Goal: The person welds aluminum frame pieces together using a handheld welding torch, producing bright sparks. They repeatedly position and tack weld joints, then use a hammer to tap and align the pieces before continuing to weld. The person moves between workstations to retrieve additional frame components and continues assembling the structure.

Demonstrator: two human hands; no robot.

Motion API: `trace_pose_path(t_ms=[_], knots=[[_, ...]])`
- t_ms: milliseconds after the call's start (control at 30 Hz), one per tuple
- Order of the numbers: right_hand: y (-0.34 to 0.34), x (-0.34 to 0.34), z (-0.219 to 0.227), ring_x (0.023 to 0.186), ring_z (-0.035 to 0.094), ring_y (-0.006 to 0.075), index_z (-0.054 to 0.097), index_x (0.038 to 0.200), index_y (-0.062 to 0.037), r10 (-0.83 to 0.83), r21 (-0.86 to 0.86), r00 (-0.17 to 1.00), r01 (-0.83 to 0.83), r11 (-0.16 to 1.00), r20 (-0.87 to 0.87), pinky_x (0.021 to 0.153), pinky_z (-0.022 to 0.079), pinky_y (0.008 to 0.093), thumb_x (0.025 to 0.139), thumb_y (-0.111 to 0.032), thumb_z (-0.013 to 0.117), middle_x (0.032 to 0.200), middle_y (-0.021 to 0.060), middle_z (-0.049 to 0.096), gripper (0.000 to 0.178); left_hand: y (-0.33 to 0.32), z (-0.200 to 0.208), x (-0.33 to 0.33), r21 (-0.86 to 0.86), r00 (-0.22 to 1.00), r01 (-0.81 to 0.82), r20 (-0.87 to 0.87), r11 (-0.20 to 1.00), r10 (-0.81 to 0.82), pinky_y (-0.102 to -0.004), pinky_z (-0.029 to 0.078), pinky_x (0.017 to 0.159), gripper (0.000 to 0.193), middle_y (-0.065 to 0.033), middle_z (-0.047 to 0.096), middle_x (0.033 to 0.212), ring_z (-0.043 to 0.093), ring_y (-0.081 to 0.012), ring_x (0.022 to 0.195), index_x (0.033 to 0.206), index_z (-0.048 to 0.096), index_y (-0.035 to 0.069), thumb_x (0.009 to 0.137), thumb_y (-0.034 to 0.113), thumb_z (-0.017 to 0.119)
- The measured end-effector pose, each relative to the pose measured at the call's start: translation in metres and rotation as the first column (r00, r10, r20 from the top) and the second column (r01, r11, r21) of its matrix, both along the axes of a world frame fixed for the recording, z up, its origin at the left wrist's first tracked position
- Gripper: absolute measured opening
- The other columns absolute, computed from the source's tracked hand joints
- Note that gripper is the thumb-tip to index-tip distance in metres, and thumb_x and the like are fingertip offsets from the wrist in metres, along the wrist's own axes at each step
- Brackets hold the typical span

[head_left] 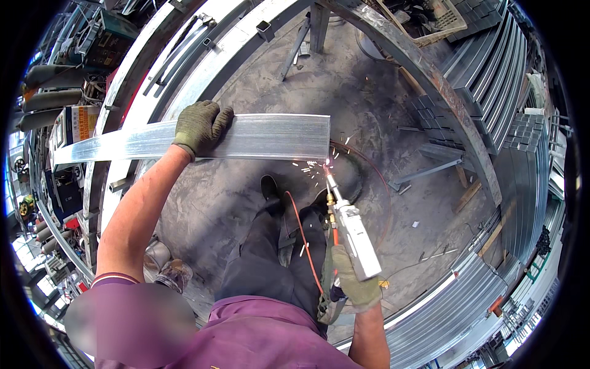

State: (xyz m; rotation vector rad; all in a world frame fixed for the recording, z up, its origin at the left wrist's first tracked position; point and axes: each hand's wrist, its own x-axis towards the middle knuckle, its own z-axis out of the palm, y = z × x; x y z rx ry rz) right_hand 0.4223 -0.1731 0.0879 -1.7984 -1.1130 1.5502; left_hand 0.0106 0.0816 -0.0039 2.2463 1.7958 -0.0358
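Note:
My left hand (201, 128), in an olive work glove, grips a long silvery metal profile (279, 136) from above, with the fingers curled over its far side. The profile lies crosswise, its left part over the metal frame and its right end out over the floor. Closed round the rear of a white hand-held torch (360, 240) is my right hand (356, 284), gloved alike. The torch's copper-coloured tip meets the near right corner of the profile, where there is a bright glow and sparks (310, 171) fly. An orange hose (301, 224) hangs by the torch.
A steel frame (243, 46) stands at the left and back, and a rusty beam (445, 92) curves along the right. Stacked metal profiles (522, 178) line the right side. Gas cylinders (58, 101) lie far left. Hoses cross the concrete floor (276, 98) near my feet.

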Motion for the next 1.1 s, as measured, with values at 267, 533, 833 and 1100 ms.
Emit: trace_pose_path(t_ms=[267, 533, 833, 1100], knots=[[-0.02, -0.02, -0.032, 0.084, 0.081, 0.0222, 0.081, 0.113, -0.004, -0.014, 0.094, 0.991, 0.001, 0.996, 0.132, 0.072, 0.061, 0.0359, 0.097, -0.02, 0.085, 0.094, 0.0104, 0.082, 0.023, 0.002, 0.007, 0.005, -0.002, 0.999, 0.023, 0.043, 1.0, -0.023, -0.057, 0.05, 0.085, 0.054, -0.023, 0.07, 0.091, 0.067, -0.0462, 0.095, 0.085, 0.071, 0.003, 0.11, 0.047, 0.052], [-0.011, 0.0, -0.029, 0.088, 0.08, 0.0246, 0.079, 0.119, -0.0034, -0.018, 0.175, 0.975, -0.022, 0.984, 0.222, 0.077, 0.063, 0.036, 0.097, -0.02, 0.084, 0.099, 0.0112, 0.082, 0.027, -0.01, 0.003, -0.007, 0.123, 0.994, 0.044, 0.091, 0.991, -0.055, -0.0536, 0.046, 0.113, 0.068, -0.0282, 0.064, 0.14, 0.059, -0.0473, 0.131, 0.137, 0.065, -0.002, 0.1, 0.056, 0.068], [-0.012, 0.011, -0.033, 0.081, 0.079, 0.031, 0.078, 0.111, -0.0031, -0.126, 0.198, 0.96, 0.077, 0.977, 0.25, 0.073, 0.061, 0.0408, 0.096, -0.024, 0.085, 0.091, 0.0139, 0.079, 0.027, -0.038, 0.025, -0.011, -0.073, 0.905, 0.307, -0.286, 0.949, -0.315, -0.0551, 0.04, 0.12, 0.122, -0.0281, 0.052, 0.153, 0.053, -0.0431, 0.141, 0.164, 0.034, -0.005, 0.074, 0.051, 0.094], [-0.015, 0.02, -0.029, 0.102, 0.078, 0.0264, 0.075, 0.132, -0.0044, -0.152, 0.15, 0.971, 0.125, 0.981, 0.182, 0.089, 0.061, 0.0377, 0.102, -0.019, 0.077, 0.116, 0.012, 0.081, 0.033, -0.087, 0.028, -0.002, -0.043, 0.898, 0.352, -0.267, 0.935, -0.35, -0.0673, 0.029, 0.127, 0.094, -0.034, 0.048, 0.153, 0.047, -0.0515, 0.144, 0.161, 0.035, -0.009, 0.079, 0.017, 0.074]])
